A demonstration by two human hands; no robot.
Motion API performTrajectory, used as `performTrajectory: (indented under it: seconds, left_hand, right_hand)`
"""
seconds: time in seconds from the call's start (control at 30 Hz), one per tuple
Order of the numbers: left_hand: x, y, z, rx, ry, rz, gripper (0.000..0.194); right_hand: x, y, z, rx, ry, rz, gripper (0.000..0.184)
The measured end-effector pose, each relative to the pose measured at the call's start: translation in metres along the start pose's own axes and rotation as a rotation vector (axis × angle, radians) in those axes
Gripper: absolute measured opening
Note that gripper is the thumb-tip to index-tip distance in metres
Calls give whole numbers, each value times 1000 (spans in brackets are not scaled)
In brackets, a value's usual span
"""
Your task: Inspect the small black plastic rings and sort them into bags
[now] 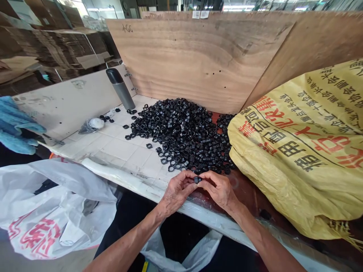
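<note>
A small black ring [197, 180] is held near the bottom middle of the picture, right between the tips of the left hand [177, 190] and the right hand [218, 190]. The fingers of both hands curl in and pinch it, so they are closed on it. Just above the hands, a big heap of black rings [181, 132] lies on a white tile top [119, 149], and a yellow sack [297, 151] touches the heap on the right.

Tiled bench [113, 149], heap of black rings [181, 132]
</note>
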State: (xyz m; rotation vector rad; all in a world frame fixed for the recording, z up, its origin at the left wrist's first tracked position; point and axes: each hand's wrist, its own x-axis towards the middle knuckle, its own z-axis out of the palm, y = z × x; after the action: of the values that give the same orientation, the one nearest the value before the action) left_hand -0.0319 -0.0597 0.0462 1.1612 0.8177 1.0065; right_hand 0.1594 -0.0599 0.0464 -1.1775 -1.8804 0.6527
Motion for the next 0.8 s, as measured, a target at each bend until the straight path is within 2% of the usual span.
performTrajectory:
  seconds: [0.13, 0.27, 0.43, 0.7, 0.8]
  left_hand:
    - [0, 0, 0, -42, -10, -1, 22]
    - [0, 1, 0, -57, -5, -39, 23]
    - [-1, 6, 1, -62, 11, -91, 25]
    - [-1, -4, 1, -35, 8, 7, 22]
    - [-4, -1, 3, 36, 4, 40, 21]
  right_hand:
    - [0, -2, -1, -22, -34, 9, 19]
    - [3, -12, -6, 56, -75, 98, 10]
    - [3, -16, -10, 149, -80, 97, 11]
    - [-2, -12, -5, 87, -20, 127, 16]
    - [-6, -11, -2, 19, -15, 108, 13]
